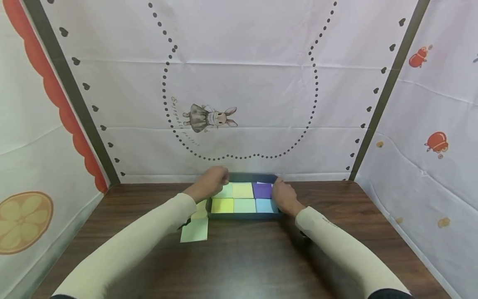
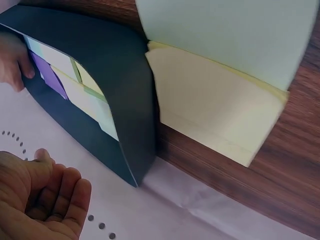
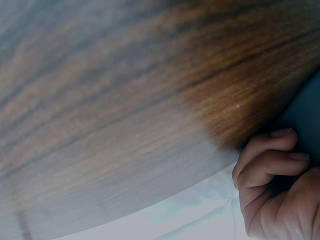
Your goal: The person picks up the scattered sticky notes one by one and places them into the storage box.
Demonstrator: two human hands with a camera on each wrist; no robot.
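A shallow dark tray (image 1: pixel 244 215) sits at the far middle of the wooden table, filled with square paper pads in yellow, pale green, purple and blue. My left hand (image 1: pixel 220 176) hovers by the tray's far left corner. In the left wrist view, this left hand (image 2: pixel 60 195) has loosely curled fingers, holds nothing and is apart from the tray wall (image 2: pixel 125 100). My right hand (image 1: pixel 278 189) is at the tray's right end. Its fingers (image 3: pixel 272 165) curl against the dark wall (image 3: pixel 305 115), and its thumb reaches over the rim near the purple pad (image 2: pixel 47 77).
A pale yellow pad (image 1: pixel 200 209) and a light green sheet (image 1: pixel 194 229) lie on the table just left of the tray. Printed cloth walls close in the back and both sides. The wooden table (image 1: pixel 246 257) stretches towards me under both sleeves.
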